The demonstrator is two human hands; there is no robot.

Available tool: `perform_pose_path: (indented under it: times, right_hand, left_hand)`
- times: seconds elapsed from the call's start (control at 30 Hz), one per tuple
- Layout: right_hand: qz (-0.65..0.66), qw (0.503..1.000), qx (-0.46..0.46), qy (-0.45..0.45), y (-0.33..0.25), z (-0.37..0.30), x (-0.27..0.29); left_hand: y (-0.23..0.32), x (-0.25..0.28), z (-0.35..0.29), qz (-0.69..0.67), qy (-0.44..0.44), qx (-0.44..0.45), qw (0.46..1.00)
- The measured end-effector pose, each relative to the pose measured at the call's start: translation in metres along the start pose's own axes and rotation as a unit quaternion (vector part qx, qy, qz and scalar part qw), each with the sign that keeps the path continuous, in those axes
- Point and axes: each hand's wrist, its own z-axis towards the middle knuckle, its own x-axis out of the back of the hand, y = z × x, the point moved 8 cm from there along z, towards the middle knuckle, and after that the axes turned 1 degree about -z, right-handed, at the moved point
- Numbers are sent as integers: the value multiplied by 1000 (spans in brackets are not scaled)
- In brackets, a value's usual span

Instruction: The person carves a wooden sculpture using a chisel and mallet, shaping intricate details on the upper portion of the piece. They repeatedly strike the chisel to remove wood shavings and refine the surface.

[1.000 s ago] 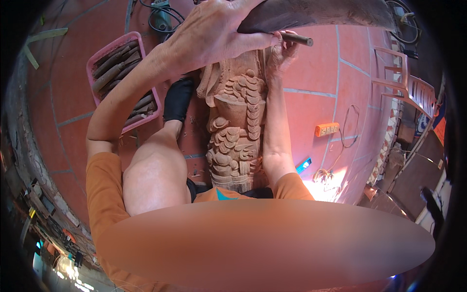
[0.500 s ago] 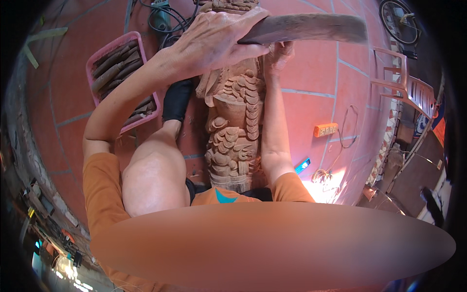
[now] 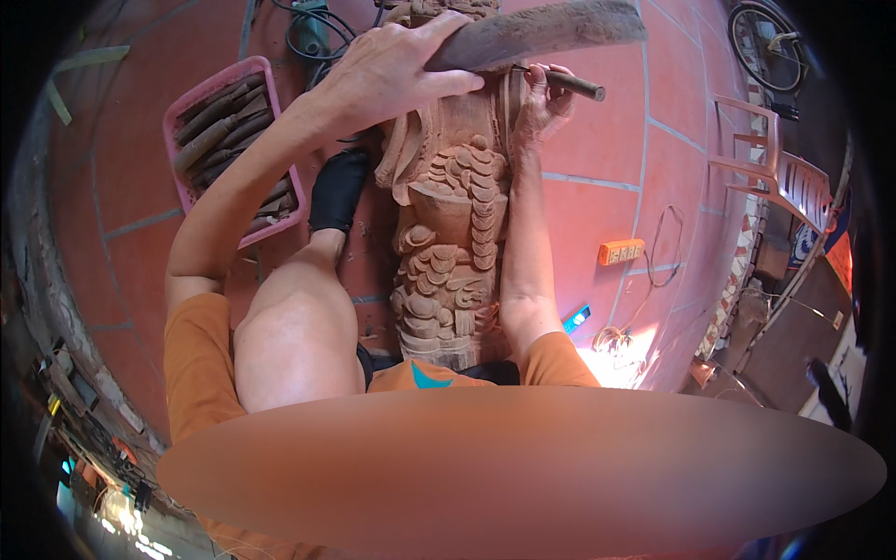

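Note:
A long carved wooden sculpture [image 3: 455,215], with scale-like and rounded relief, lies lengthwise in front of me. My left hand [image 3: 387,70] grips a thick, flat wooden mallet [image 3: 551,35], which reaches to the right above the far part of the carving. Just below the mallet, my right hand [image 3: 545,110] pinches a slim chisel [image 3: 574,84] at the carving's right side. The chisel's round handle end points right, and its tip meets the far right part of the carving. Some of the carving is hidden behind my left hand and the mallet.
To the left, a pink plastic basket [image 3: 174,154] holds several dark-handled tools. Near the top lie a green power tool [image 3: 308,35] and black cable. On the right are an orange power strip [image 3: 621,251] with its cord, a blue phone-like object [image 3: 577,319], a pink chair [image 3: 775,168] and a bicycle wheel [image 3: 765,45].
The mallet and my left hand have shifted left, with the mallet's far end raised away from the chisel. The chisel handle, hidden before, now shows in my right hand.

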Motion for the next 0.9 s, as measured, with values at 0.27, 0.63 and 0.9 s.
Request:
perform_pose_path:
  times: [0.27,0.63,0.9]
  right_hand:
    - [-7,1000,10,4,-5,-3,-1]
    - [-8,1000,4,26,-6,-4,8]
    - [-29,999,15,-5,1,-2,4]
  left_hand:
    - [0,7,-15,-51,-5,19,999]
    - [-33,5,-42,-293,12,222,930]
    - [-45,-2,-51,-277,18,223,935]
